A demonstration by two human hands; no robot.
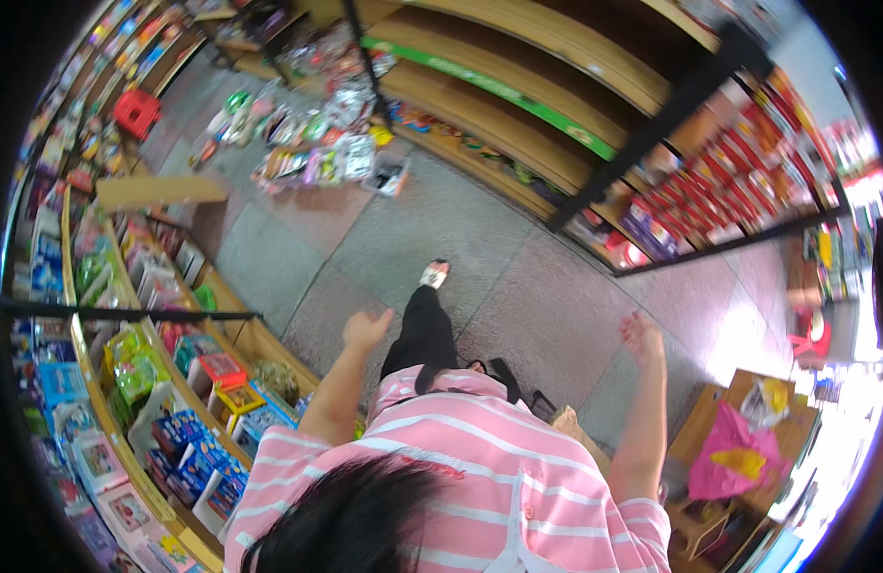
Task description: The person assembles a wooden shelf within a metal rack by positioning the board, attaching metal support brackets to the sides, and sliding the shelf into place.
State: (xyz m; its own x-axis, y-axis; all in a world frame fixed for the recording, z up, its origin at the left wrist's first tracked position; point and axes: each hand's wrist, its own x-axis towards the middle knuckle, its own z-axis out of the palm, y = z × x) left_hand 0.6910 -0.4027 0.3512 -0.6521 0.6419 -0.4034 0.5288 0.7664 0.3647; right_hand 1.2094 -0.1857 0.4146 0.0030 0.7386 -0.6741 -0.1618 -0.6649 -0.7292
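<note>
My left hand hangs in the air over the tiled floor, thumb apart from the fingers, with nothing in it. Nearest to it are the stocked shelves on the left, which it does not touch. Out to the right, my right hand is also raised and empty, its fingers loosely curled and apart. Between the two hands, one foot in a light shoe is set forward on the floor.
Bare wooden shelves stand ahead, with red packages at their right end. Packaged goods lie on the floor ahead left, near a cardboard piece and a red basket. A pink bag rests on a wooden surface at right.
</note>
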